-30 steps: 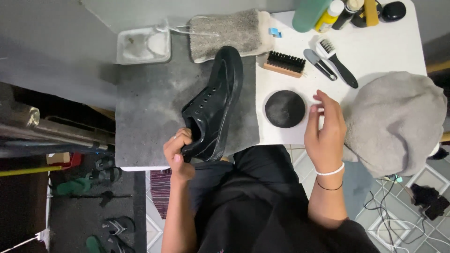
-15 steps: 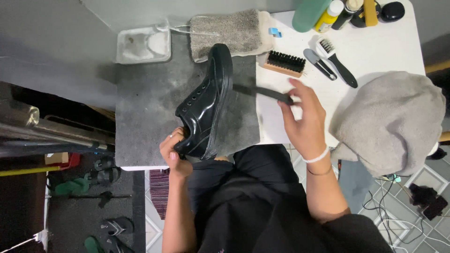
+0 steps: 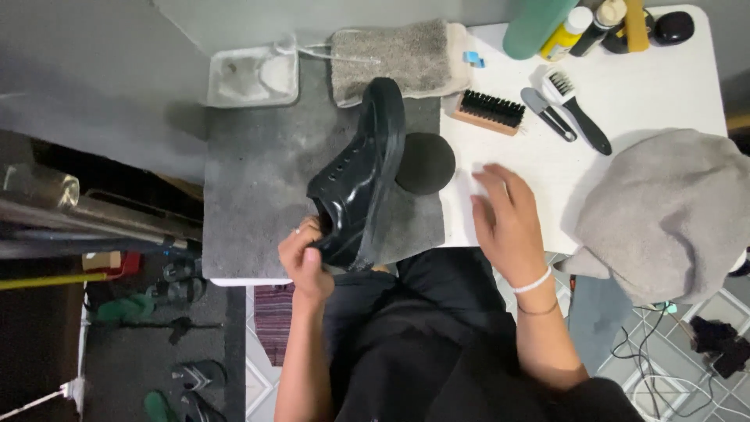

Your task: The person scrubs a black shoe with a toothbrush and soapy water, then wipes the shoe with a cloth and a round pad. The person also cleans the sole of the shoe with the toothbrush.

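Head view: glossy black shoe (image 3: pixel 361 176) on edge in left-hand (image 3: pixel 303 262) grip, right hand (image 3: pixel 506 219) spread flat.

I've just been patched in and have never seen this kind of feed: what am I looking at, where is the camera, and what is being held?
There is no machine here: these are a person's two bare hands, filmed by one camera worn on the head and looking down. The left hand has a grip on the heel end of a black shoe, tipped on its side over a grey mat. The right hand lies open on the white table, holding nothing. A round black sponge sits beside the shoe. Further back lie a wooden brush, two small brushes, bottles, a grey towel and a white tray. A grey cloth lies at the right.
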